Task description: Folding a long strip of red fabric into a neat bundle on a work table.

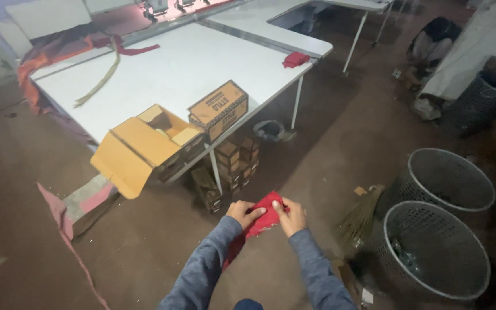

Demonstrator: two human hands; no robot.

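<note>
Beside a white table on a brown workshop floor, your left hand and right hand pinched a red cloth at chest height; it looked light and limp, best held by its edges.

Dim, bluish light fills the room; the white table is the brightest surface, with a pinkish glow at its far edge. The floor lies murky, shadow beneath the table. Soft, slightly hazy focus; edges bend, perhaps wide-angle distortion.
</note>
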